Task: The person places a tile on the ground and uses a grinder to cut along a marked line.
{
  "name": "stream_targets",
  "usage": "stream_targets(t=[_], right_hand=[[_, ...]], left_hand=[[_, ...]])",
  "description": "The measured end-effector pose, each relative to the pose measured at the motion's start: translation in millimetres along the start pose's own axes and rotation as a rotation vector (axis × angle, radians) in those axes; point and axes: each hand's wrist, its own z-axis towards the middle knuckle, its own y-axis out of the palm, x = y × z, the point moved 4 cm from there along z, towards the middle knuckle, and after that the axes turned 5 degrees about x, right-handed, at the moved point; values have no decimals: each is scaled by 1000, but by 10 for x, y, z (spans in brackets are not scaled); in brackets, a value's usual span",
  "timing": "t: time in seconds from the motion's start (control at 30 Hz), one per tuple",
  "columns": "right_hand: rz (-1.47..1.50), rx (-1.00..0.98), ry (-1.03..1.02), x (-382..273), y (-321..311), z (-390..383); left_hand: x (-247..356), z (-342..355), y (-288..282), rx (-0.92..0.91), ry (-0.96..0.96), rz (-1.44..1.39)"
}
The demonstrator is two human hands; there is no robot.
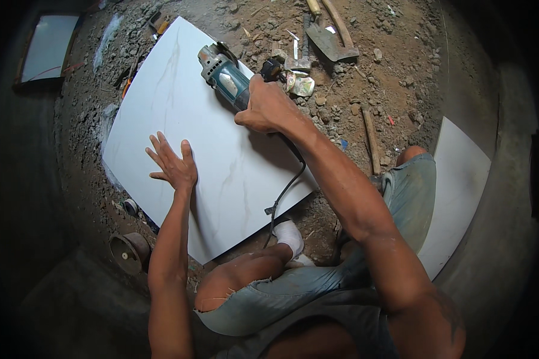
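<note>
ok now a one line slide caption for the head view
Over a large white tile, the right hand grips a teal angle grinder while the left hand spreads its fingers.

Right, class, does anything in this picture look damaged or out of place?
Yes. The faded blue denim trousers look torn, with a frayed edge baring the left knee. Also, a crumpled green-and-white scrap lies like litter on the brown, rubble-strewn ground, near the right hand.

Rubble-strewn dirt floor (401, 66), large white veined tile (212, 158) across it, grey-bladed trowel (329, 43), straight wooden handle (371, 140)
</note>
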Motion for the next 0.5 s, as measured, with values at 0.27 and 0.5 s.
stream_targets(t=[0.27,0.5], right_hand=[[-1,-46,67,-24,-37,-44],[-3,-43,62,-46,-84,-113]], left_hand=[[-6,-6,4,-6,-4,14],[6,2,-11,-16,-17,-4]])
